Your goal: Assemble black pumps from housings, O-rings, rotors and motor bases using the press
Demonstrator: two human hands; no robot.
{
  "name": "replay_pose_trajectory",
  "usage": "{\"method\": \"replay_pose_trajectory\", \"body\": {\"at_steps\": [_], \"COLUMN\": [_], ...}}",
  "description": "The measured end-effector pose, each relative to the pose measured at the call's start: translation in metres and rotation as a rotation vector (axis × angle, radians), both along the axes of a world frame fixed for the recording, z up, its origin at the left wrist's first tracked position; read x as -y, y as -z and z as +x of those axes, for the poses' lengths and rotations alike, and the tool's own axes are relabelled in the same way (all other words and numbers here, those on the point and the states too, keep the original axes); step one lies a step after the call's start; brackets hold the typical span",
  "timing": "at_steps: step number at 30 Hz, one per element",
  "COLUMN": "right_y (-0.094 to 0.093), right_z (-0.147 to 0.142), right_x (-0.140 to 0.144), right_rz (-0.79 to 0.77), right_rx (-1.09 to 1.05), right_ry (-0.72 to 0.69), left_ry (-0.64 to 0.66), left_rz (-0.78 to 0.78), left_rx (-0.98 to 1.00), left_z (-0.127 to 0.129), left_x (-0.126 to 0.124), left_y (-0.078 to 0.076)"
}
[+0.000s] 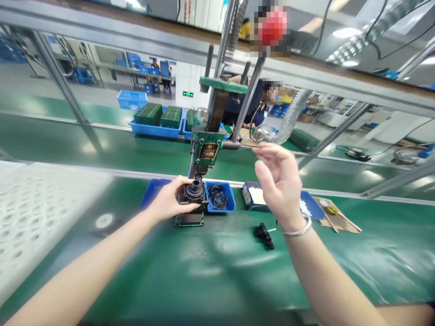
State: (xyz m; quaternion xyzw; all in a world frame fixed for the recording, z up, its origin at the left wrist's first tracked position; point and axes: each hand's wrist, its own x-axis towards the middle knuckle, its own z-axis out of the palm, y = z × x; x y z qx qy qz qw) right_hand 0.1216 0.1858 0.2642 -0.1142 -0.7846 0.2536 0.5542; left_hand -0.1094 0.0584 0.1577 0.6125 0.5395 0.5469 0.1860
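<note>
While left hand [167,202] clasps black part [194,190], right hand [279,181] raised.

Under the left hand [168,201] sits a black part [194,191], matte and dark, on a green press [207,149] with a brassy plate. Just right of that hand, a bright blue tray [231,203] holds black rings [217,198]. Below the right hand [280,185], a silver bracelet [299,232] shines, and a small black piece [264,235] lies on the glossy green belt [210,267]. Above that hand, a red knob [272,29].
</note>
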Motion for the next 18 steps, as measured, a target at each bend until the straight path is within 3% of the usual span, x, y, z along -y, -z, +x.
{"method": "replay_pose_trajectory", "body": {"at_steps": [6, 9, 11, 14, 18], "right_y": [-0.094, -0.138, -0.155, -0.155, -0.116], "right_z": [-0.056, -0.082, -0.091, -0.088, -0.065], "right_x": [-0.059, -0.082, -0.083, -0.058, 0.005], "right_rz": [0.278, 0.228, 0.147, 0.104, 0.145], "right_rx": [-0.1, -0.087, -0.106, -0.218, -0.546], "right_ry": [-0.068, -0.168, -0.227, -0.245, -0.18], "left_ry": [0.066, 0.081, 0.086, 0.088, 0.105], "left_rz": [-0.09, -0.095, -0.102, -0.108, -0.117], "left_rx": [0.131, 0.143, 0.144, 0.157, 0.186], "left_z": [-0.007, -0.008, -0.01, -0.013, -0.014], "left_x": [-0.032, -0.04, -0.044, -0.046, -0.047], "left_y": [0.018, 0.017, 0.015, 0.013, 0.014]}}
